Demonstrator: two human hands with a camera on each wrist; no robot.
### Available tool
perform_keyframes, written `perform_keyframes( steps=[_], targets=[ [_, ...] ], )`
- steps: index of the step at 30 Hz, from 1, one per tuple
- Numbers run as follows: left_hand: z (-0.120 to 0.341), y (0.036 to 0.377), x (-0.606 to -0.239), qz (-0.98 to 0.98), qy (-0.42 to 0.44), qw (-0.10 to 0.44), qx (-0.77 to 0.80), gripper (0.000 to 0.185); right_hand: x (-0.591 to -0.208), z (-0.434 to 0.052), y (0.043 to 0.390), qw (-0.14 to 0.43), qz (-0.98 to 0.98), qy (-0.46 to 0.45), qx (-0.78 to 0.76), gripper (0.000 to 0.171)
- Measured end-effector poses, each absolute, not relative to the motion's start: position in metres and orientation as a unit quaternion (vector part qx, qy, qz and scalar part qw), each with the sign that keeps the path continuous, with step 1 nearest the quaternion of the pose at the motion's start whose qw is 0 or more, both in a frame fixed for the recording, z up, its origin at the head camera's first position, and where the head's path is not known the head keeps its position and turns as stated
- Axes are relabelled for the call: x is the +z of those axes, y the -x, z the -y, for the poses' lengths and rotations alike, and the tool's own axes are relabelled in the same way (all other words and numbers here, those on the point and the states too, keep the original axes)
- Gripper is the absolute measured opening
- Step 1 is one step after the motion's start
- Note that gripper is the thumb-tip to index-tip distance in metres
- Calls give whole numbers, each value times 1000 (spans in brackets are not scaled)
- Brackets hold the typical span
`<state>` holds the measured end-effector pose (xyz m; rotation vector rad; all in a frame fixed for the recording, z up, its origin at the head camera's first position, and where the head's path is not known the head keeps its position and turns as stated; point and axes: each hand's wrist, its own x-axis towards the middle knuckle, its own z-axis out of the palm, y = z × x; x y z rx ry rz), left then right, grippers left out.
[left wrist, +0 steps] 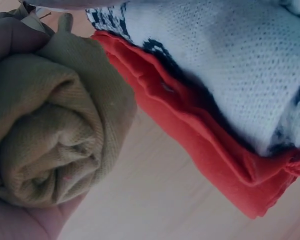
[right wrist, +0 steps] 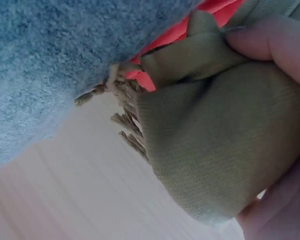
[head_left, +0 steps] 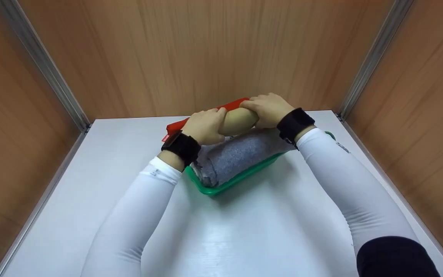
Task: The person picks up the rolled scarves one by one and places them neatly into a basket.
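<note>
My left hand point(head_left: 204, 125) and right hand point(head_left: 269, 109) grip a rolled tan scarf point(head_left: 238, 121) by its two ends. In the left wrist view its coiled end shows between thumb and fingers; the right wrist view shows knotted fringe point(right wrist: 127, 115) on the far side. The scarf is held over a green basket point(head_left: 221, 189). A grey rolled cloth point(head_left: 244, 156) lies in the basket along its near side. Behind the scarf is a red folded cloth point(head_left: 233, 104), partly hidden by my hands.
A white knit cloth with black patterning point(left wrist: 215, 60) lies against the red cloth in the left wrist view. The basket stands on a white table point(head_left: 214, 234) near the wooden back wall point(head_left: 214, 57). Wooden side panels point(head_left: 10, 127) flank the table.
</note>
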<state>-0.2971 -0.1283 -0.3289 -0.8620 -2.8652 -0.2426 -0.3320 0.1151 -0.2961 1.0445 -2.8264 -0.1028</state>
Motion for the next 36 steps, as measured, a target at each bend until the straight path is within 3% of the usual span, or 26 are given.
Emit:
perform_keyframes(
  steps=[17, 36],
  targets=[
    [137, 311, -341, 958, 268, 20, -101, 57, -305, -98, 348, 38, 941, -331, -57, 51],
    [147, 310, -352, 960, 253, -52, -109, 69, -315, -85, 347, 10, 941, -329, -78, 46]
  ],
)
